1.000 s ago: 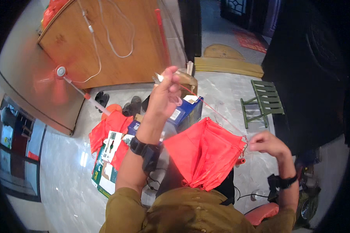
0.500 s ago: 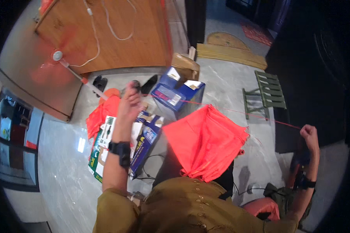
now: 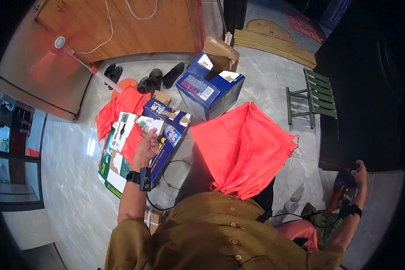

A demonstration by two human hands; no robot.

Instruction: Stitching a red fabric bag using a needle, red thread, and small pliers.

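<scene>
A stack of thin red cloth pieces (image 3: 245,150) lies across my lap, its layers gathered at the near corner. My left hand (image 3: 149,145) is raised left of it, above the flattened cartons, with its fingers curled in a pinch. A fine red thread (image 3: 330,161) runs from the cloth's right side toward my right hand (image 3: 360,173), far out to the right. That hand's fingers are bent around the thread's end, one finger raised. Near my left hand the thread shows only faintly. Both wrists wear black bands.
Flattened blue cartons (image 3: 164,150) and more red cloth (image 3: 121,108) lie on the left. Ahead stand an open blue box (image 3: 211,87), several dark shoes (image 3: 150,81) and a spinning fan (image 3: 60,42). A green folding stool (image 3: 319,96) is at the right. A black cable (image 3: 164,173) crosses the floor.
My left hand has come down and nearer, from beside the shoes to over the cartons. My right hand has dropped slightly. The thread, stretched plainly between both hands before, now shows faintly.
</scene>
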